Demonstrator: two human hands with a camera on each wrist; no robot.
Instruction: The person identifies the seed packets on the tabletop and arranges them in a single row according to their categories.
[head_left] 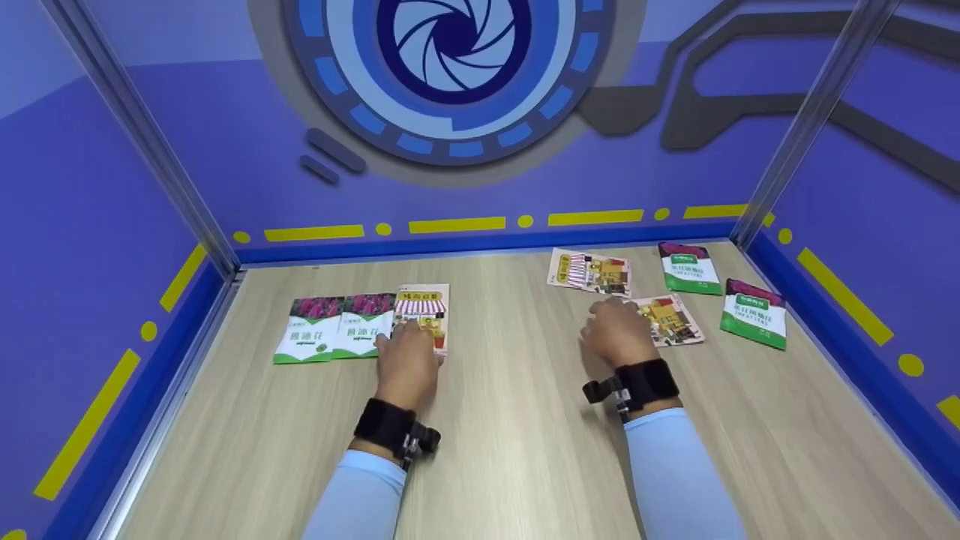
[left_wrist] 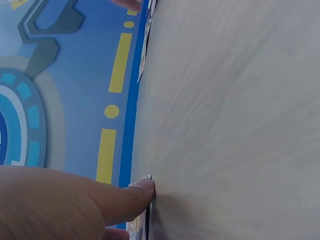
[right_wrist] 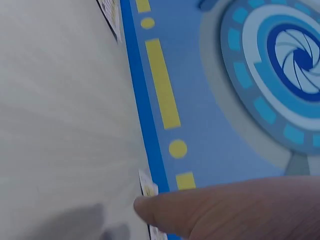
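Observation:
Under my left hand (head_left: 409,364) lies a flat paper packet with a striped awning print (head_left: 421,300). The fingers rest over its lower part, and the left thumb (left_wrist: 142,192) is right at its edge in the left wrist view. This packet adjoins two green-and-white packets with pink flowers, the nearer one (head_left: 364,322) partly under the left fingers. My right hand (head_left: 619,330) is at the left edge of a similar building-print packet (head_left: 669,321) and hides part of it. In the right wrist view the right thumb (right_wrist: 157,207) overlaps a packet edge.
Another building-print packet (head_left: 589,271) lies behind the right hand. Two green packets with dark pink tops, one (head_left: 690,268) farther back and one (head_left: 755,315) nearer, lie at the right. A blue printed wall (head_left: 465,180) bounds the wooden table (head_left: 510,420); side panels stand left and right.

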